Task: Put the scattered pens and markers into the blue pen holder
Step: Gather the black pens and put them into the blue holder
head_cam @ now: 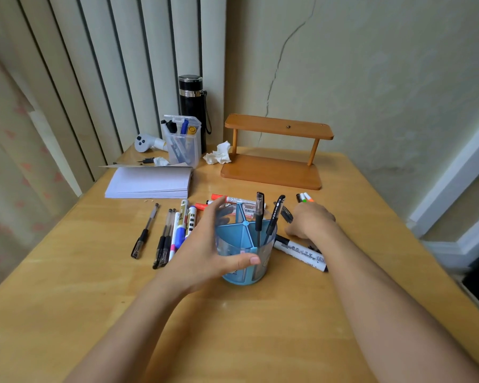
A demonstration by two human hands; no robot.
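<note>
The blue pen holder stands upright mid-table, divided into sections, with two black pens standing in its right side. My left hand wraps around its left wall, thumb across the front. My right hand rests palm down on the table to its right, fingers curled over a black pen; whether it grips the pen is unclear. A white marker lies just below that hand. Several pens and markers lie left of the holder, red markers behind it, thin coloured pens at the far right.
A stack of white paper lies at the back left. Behind it stand a clear box of pens and a black flask. A wooden shelf and crumpled tissue sit at the back. The table's right edge drops off.
</note>
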